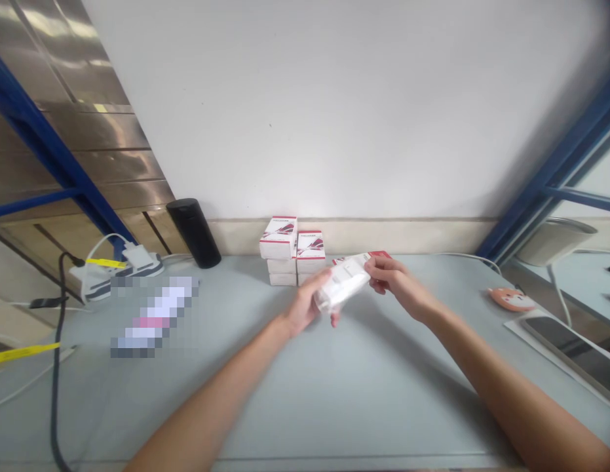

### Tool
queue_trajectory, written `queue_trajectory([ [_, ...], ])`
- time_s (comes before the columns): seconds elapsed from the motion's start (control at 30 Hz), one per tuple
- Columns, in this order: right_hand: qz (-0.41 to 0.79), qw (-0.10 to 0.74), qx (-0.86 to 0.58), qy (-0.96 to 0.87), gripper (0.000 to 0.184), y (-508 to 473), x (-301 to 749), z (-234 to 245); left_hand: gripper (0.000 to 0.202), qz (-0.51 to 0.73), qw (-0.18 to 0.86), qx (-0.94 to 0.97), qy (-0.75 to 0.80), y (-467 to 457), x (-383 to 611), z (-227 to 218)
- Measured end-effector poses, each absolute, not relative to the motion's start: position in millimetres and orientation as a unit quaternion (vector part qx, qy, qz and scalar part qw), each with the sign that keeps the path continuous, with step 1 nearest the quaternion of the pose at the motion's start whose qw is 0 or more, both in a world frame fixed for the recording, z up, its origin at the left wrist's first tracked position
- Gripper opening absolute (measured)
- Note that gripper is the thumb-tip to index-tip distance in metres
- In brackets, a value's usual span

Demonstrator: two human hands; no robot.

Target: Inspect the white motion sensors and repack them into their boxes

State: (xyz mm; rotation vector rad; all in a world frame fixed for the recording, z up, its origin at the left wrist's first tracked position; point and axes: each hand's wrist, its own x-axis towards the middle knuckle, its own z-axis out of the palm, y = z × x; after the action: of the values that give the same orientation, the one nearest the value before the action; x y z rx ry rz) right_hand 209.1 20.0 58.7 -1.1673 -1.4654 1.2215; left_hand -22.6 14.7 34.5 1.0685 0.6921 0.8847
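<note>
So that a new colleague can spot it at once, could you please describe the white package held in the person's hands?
On the pale grey table, against the white wall, stand two stacks of white boxes with red markings. In front of them, the person's left hand and right hand hold the white package between them. Unlike the stacked boxes, it is off the table and tilted.

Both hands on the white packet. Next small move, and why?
Probably lower the glossy white rectangular packet onto the pale grey table: the left hand and right hand hold it tilted in mid-air, in front of the stacked white-and-red boxes, so resting it would steady it.
</note>
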Motion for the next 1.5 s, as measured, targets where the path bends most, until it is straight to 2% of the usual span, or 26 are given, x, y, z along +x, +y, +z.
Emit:
queue_trajectory([
  [0.07, 0.512, 0.433, -0.45, -0.59, 0.042, 19.0, 208.9, 60.5, 0.065, 0.383, 0.794, 0.408, 0.238, 17.9, -29.4, 42.1],
  [0.17, 0.558, 0.44, -0.428, -0.559, 0.036, 20.6, 208.5, 60.6, 0.059, 0.421, 0.826, 0.338, 0.165, 18.8, -37.4, 50.3],
  [0.3, 0.617, 0.459, -0.417, -0.484, 0.032, 25.4, 209.5, 58.8, 0.062, 0.418, 0.774, 0.435, 0.192, 19.3, -35.2, 45.1],
  [0.4, 0.613, 0.479, -0.413, -0.473, 0.035, 26.7, 209.1, 56.1, 0.045, 0.44, 0.711, 0.469, 0.285, 24.1, -26.7, 31.8],
  [0.53, 0.525, 0.519, -0.43, -0.519, 0.042, 25.4, 204.8, 49.3, 0.059, 0.427, 0.683, 0.466, 0.366, 29.8, -20.3, 23.0],
  [0.67, 0.369, 0.536, -0.424, -0.63, 0.039, 22.6, 202.5, 42.6, 0.076, 0.318, 0.714, 0.473, 0.406, 27.4, -23.5, 30.9],
  [0.77, 0.185, 0.527, -0.419, -0.716, 0.031, 17.7, 200.5, 39.6, 0.071, 0.25, 0.769, 0.405, 0.426, 26.5, -27.2, 35.3],
  [0.87, 0.099, 0.532, -0.407, -0.736, 0.024, 9.6, 192.9, 39.2, 0.062, 0.255, 0.782, 0.342, 0.455, 28.2, -28.6, 33.8],
  [1.0, 0.132, 0.584, -0.386, -0.701, 0.026, 2.5, 181.4, 41.8, 0.06, 0.24, 0.778, 0.346, 0.467, 30.6, -29.5, 30.6],
  [1.1, 0.172, 0.584, -0.385, -0.694, 0.024, 4.9, 180.0, 41.9, 0.059, 0.247, 0.768, 0.352, 0.475, 32.7, -32.2, 30.7],
  [1.33, 0.096, 0.513, -0.409, -0.749, 0.024, 7.4, 180.8, 35.3, 0.057, 0.261, 0.742, 0.369, 0.495, 36.6, -39.8, 33.2],
  [1.4, 0.118, 0.489, -0.394, -0.769, 0.024, 5.2, 180.7, 39.1, 0.054, 0.261, 0.734, 0.383, 0.495, 37.0, -40.5, 33.4],
  [1.5, 0.225, 0.467, -0.343, -0.784, 0.023, 4.6, 185.1, 48.3, 0.054, 0.26, 0.716, 0.41, 0.501, 38.1, -40.4, 32.8],
])
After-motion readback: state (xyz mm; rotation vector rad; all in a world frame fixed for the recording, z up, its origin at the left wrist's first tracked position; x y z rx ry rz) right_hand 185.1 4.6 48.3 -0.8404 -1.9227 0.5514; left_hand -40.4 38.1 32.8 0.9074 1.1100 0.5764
